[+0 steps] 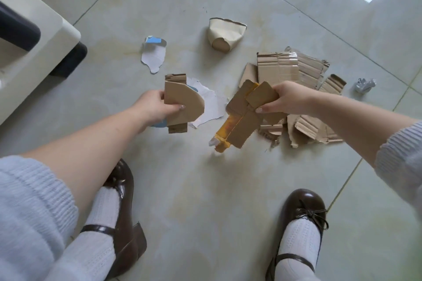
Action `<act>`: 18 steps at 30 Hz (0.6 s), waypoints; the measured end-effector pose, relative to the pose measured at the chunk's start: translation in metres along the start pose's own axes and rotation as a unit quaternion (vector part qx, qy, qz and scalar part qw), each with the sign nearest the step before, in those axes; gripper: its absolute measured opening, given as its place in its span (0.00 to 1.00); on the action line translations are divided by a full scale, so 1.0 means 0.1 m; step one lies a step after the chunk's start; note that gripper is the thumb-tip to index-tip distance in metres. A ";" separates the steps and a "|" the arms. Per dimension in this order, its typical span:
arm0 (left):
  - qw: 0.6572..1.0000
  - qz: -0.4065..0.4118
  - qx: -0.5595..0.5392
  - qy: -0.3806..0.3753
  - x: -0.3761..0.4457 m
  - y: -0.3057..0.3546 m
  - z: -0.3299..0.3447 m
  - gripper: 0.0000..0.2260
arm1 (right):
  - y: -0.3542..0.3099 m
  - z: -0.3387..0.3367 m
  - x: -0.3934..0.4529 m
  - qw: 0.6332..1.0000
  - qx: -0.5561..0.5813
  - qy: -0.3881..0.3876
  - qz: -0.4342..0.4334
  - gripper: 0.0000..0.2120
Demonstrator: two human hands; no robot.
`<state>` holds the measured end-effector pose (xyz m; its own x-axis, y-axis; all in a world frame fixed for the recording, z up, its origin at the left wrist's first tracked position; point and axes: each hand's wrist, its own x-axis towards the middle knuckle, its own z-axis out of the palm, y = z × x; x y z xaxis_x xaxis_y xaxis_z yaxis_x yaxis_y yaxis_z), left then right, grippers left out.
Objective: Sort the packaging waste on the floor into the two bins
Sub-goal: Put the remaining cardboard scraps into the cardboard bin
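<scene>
My left hand (155,105) is closed on a small stack of flat cardboard pieces (180,102), thumb on top, holding them up off the floor (182,189). My right hand (285,100) is pinched shut on a bundle of cardboard strips with yellow tape (242,118) hanging from its near end, also lifted clear.

Just beyond my left hand a torn white sheet (212,107) lies partly hidden under what I hold. Farther off to the left sits a torn white and blue paper scrap (154,55), and far in the middle a crushed paper cup (225,34) lies on its side. To the right, behind and under my right hand, a heap of torn corrugated cardboard (296,70) is spread flat on the floor. At the far right, well apart from the heap, is a small crumpled silver wrapper (365,85).

I cannot see either bin from here; a pale piece of furniture (34,36) fills the left edge. I judge the sorting is at an early stage: both hands are loaded with cardboard, nothing visible has reached a bin, and the heap, cup, papers and wrapper are all left to gather.
</scene>
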<state>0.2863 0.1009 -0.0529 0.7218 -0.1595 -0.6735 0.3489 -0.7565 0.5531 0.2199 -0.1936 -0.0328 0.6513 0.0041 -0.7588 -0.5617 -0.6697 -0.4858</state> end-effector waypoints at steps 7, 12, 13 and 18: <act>0.984 0.033 0.164 0.066 0.48 0.11 0.22 0.20 | -0.30 -0.39 0.53 0.950 -0.295 0.050 -0.091 0.20; 0.983 0.040 0.170 0.048 0.55 0.12 0.25 0.11 | -0.35 -0.41 0.80 0.909 -0.404 0.038 -0.092 0.27; 0.984 0.039 0.168 0.043 0.55 0.12 0.24 0.10 | -0.35 -0.41 0.83 0.898 -0.429 0.037 -0.089 0.28; 0.986 0.024 0.160 0.028 0.54 0.13 0.24 0.12 | -0.37 -0.38 0.90 0.859 -0.506 0.018 -0.080 0.28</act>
<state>0.3155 0.0673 -0.0934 0.7684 -0.1715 -0.6165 0.1127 -0.9121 0.3942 0.3183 -0.1970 -0.0668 0.7049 0.1444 -0.6945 0.2541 -0.9655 0.0572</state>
